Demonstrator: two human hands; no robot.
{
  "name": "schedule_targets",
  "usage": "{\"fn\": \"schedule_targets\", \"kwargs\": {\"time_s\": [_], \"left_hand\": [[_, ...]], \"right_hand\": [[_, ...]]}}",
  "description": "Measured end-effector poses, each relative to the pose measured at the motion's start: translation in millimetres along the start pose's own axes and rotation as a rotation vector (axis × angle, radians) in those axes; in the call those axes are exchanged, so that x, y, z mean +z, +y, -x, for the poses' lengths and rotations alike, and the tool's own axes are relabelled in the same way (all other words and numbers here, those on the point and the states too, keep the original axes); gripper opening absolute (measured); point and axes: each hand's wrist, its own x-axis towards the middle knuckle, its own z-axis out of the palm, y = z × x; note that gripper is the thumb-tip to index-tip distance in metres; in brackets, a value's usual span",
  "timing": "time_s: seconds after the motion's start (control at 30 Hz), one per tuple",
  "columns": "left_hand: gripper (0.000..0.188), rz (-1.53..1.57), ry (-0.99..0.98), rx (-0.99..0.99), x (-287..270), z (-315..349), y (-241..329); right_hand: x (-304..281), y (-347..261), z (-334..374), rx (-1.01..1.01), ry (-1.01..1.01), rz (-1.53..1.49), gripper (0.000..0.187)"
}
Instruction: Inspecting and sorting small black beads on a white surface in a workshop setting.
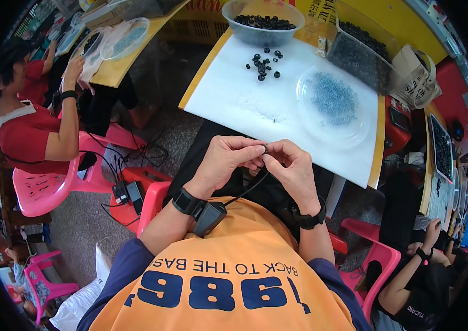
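My left hand [224, 161] and my right hand [293, 168] meet just off the near edge of the white-topped table [228, 113]. Both have their fingertips pinched around one small black part [265, 149], mostly covered by the fingers. On the white top beyond them lies a loose group of small black round parts [261, 69]. A shallow clear plate [307, 118] to the right holds a heap of tiny pale-blue translucent pieces [333, 99]. More black parts fill a clear round bowl [239, 36] at the far edge.
Beside the bowl stands a clear box [355, 63] of black parts, with a cloth bag [419, 77] to its right. A person in red [35, 129] works at another table on the left. Pink chairs [52, 187] and cables surround me; another person's arm [416, 265] shows lower right.
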Motion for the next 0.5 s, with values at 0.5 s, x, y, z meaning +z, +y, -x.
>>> {"fn": "schedule_targets", "kwargs": {"time_s": [0.5], "left_hand": [[0.019,-0.188,0.028,0.085,1,-4,-16]], "right_hand": [[4,4,-2,-0.150,0.089,0.352,0.014]]}}
